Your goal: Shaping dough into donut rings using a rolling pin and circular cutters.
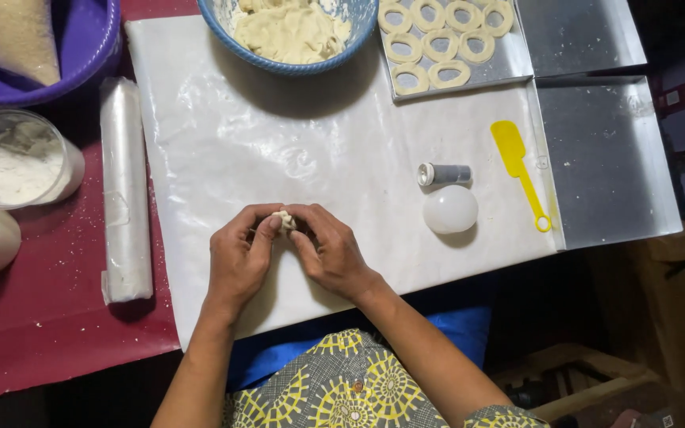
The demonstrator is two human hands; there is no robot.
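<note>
A small lump of pale dough (284, 219) is pinched between the fingertips of both hands, just above the white plastic sheet (223, 143). My left hand (239, 257) grips it from the left and my right hand (328, 250) from the right. A blue bowl (223, 30) with more pale dough stands at the far edge of the sheet. To its right a metal tray (517, 55) carries several ring-shaped dough pieces (438, 40).
A small grey cylinder (444, 173), a white round cap (450, 209) and a yellow plastic scraper (517, 162) lie right of my hands. An empty metal tray (608, 158) is at the right. At the left are a plastic-wrapped roller (124, 190), flour containers (17, 158) and a purple basin (89, 47).
</note>
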